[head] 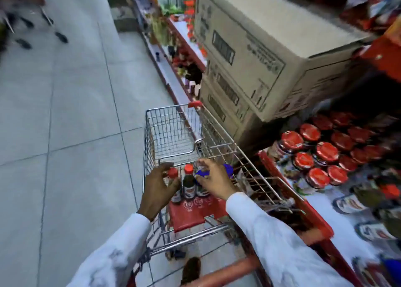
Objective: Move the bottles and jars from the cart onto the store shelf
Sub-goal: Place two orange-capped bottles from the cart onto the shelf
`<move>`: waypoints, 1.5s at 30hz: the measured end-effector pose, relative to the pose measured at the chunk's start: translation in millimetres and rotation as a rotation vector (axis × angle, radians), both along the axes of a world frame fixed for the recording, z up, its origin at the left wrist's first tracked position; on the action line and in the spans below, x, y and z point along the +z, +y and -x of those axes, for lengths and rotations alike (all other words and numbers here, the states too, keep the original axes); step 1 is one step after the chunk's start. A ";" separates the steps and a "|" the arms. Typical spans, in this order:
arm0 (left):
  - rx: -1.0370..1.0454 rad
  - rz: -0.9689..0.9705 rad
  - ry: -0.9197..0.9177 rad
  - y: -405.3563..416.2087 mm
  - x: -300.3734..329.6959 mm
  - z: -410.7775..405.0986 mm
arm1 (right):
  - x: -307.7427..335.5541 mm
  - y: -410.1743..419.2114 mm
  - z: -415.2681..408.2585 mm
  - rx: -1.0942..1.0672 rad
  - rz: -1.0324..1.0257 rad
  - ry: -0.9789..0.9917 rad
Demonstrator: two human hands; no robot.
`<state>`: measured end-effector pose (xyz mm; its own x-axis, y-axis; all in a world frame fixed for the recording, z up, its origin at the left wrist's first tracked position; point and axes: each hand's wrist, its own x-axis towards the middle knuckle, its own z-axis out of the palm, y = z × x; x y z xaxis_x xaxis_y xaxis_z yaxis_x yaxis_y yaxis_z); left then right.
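Bottles stand in a tight little row on the red child seat (191,213) at the near end of the cart (173,132), and both my hands are down among them. My left hand (156,191) is curled around the left red-capped bottle (173,184), fingers on its shoulder just under the cap, though I cannot tell whether the grip has fully closed. My right hand (213,178) is cupped over a blue-capped item (227,169), partly closed around it; blur hides how firm that hold is. Between the two hands the middle red-capped bottle (188,181) stands free, touching or nearly touching its neighbours, and I judge it the likeliest to be knocked over if I lift either side carelessly. The seat flap is narrow with open wire around it, so a toppled bottle could roll off the edge or drop into the basket. A hold by the cap alone may slip, since the glass looks smooth. The store shelf (338,202) to my right is already crowded with red-lidded jars (318,176), so swinging across with both hands full risks clipping them
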<state>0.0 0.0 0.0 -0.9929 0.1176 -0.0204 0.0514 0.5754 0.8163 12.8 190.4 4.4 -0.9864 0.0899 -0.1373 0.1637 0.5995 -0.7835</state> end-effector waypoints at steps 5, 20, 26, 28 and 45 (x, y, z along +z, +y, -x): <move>-0.043 0.043 -0.046 -0.9 -9.4 8.2 | -13.1 -16.1 8.5 0.012 -0.066 0.000; -0.130 0.071 0.029 16.4 55.3 -15.9 | 42.3 17.4 -40.5 -0.178 0.047 0.156; -0.172 -0.025 0.151 71.8 134.6 -39.9 | 122.4 80.5 -108.5 -0.359 -0.011 0.341; -0.237 -0.068 0.192 99.4 154.4 -51.7 | 139.8 102.0 -133.9 -0.440 -0.045 0.375; -0.730 -0.151 0.227 341.9 161.7 -135.0 | 154.5 233.0 -286.1 -1.090 -0.177 0.345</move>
<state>135.0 341.9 161.7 -0.6406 0.7287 0.2421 0.5497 0.2150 0.8073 298.9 423.4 158.8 -0.3565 0.9072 0.2236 0.4550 0.3776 -0.8065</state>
